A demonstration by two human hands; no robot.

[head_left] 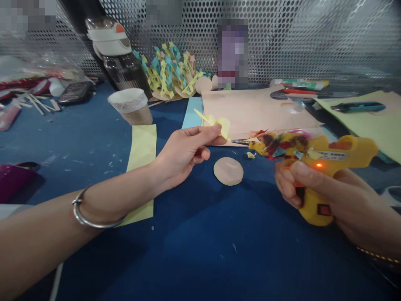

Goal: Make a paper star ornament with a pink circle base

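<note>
Between thumb and fingers, my left hand [184, 152] pinches a small yellow paper cutout [224, 127] with a thin strip sticking out to the upper left. My right hand [316, 179] is wrapped round a yellow hot glue gun [341, 152], whose light glows orange. Paper scraps cling to the gun's front, and its metal nozzle [239, 141] points left, at the lower edge of the cutout; whether they touch I cannot tell. Below them on the blue table lies a round beige paper disc [228, 171]. A yellow paper strip [142, 150] runs under my left forearm.
A paper cup [130, 104] and a dark bottle [122, 54] stand at the back left, beside curled paper pieces [169, 71]. Beige sheets [250, 108] lie behind my hands. A utility knife [359, 107] rests on yellow paper at right. Perforated metal [194, 37] closes the back.
</note>
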